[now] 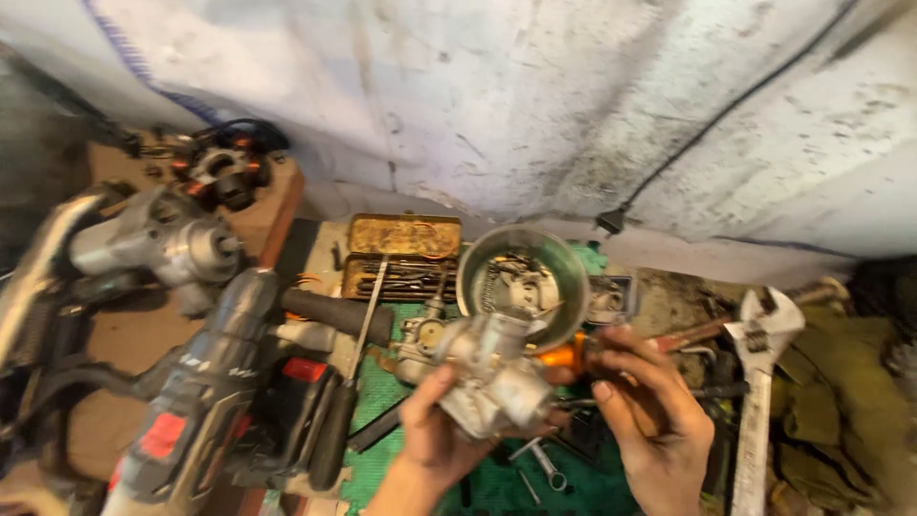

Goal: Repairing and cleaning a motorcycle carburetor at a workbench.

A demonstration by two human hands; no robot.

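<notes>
Left hand: the left hand (435, 430) comes up from the bottom edge; its fingers are clenched around the carburetor (487, 368), which it holds from below and lifts above the green mat (382, 392)
Right hand: the right hand (650, 411) is just right of the carburetor; it grasps an orange-handled screwdriver (565, 356), the thumb lying near the metal body; the tip of the tool is hidden, so I cannot tell where it touches
Carburetor: grey cast metal, tilted, between both hands; a second similar part (425, 339) lies just behind the left hand's fingers
Behind the hands: a round metal bowl (564, 263) with small parts and a spring inside; left of it a rusty yellow tin box (401, 253), open, with thin rods
Left of the left hand: a long screwdriver with black handle (349, 382); further left a grey and red power drill (205, 382); blurred
Right of the right hand: a big adjustable wrench (759, 363), lying well apart, on olive cloth (841, 401)
Below the hands: a small spanner (543, 463) on the mat
</notes>
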